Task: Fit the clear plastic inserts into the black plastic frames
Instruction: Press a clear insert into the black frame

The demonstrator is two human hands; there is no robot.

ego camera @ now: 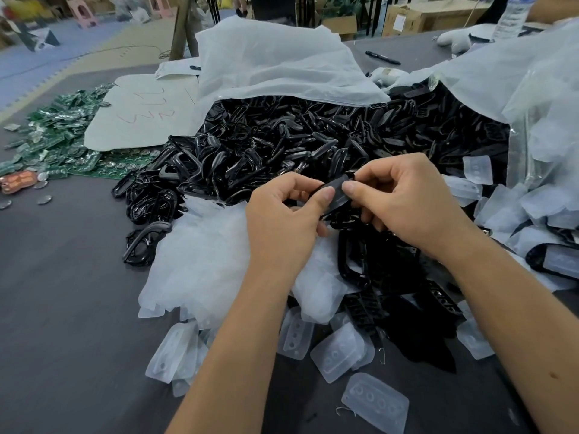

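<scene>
Head view: both hands meet over the middle of the desk [62, 277], working one black frame [336, 195] held in the air above the heaps. Left hand [282, 211] pinches the frame's near end, thumb on top, other fingers curled beneath. Right hand [404, 198] grips the far end the same way, thumb pressing down on the upper face close to the left thumb. Whether a clear insert already sits inside this frame cannot be told; the thumbs cover most of it.

Supply: heap of black frames [282, 142] spills from an open white bag [275, 64] just behind the hands. Loose clear inserts [336, 352] lie on the desk near the forearms, more at the right [476, 169], and a crumpled translucent bag [206, 261] lies under the left wrist. One frame with an insert seated [554, 258] lies at the right edge. Green circuit boards [59, 133] are well apart at far left.

Judgement: step in hand is seating or pressing an insert into the held frame. Thumb placement suggests a press-in. Next move likely calls for even thumb pressure along the edges until the insert sits flush, then setting the piece aside at the right and taking a fresh frame and insert.
</scene>
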